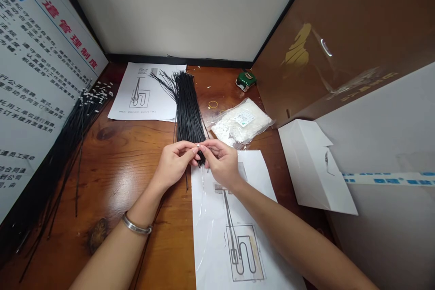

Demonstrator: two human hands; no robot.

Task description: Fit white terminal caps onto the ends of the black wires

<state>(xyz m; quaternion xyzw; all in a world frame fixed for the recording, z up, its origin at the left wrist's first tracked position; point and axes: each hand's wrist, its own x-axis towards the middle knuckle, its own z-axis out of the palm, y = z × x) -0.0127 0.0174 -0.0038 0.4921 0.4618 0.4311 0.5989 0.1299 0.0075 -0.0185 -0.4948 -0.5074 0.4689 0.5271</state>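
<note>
Both hands meet over the near end of a bundle of black wires (pixel 188 108). My left hand (pixel 173 163) is closed in a pinch, and a thin black wire (pixel 145 247) trails from beneath its wrist toward me. My right hand (pixel 220 161) pinches from the other side. A tiny white connector (pixel 198 146) shows between the fingertips, its detail too small to make out. Just beyond my right hand lies a clear bag of small white parts (pixel 243 120). Under the hands is a printed drawing sheet (pixel 210 235).
At the left, more black wires (pixel 68 140) with white ends lean along the printed board (pixel 30 77). Another drawing sheet (pixel 125 99) lies at the back. A green tape measure (pixel 246 80) and a rubber band (pixel 213 104) sit near it. A folded white box (pixel 306 163) stands right.
</note>
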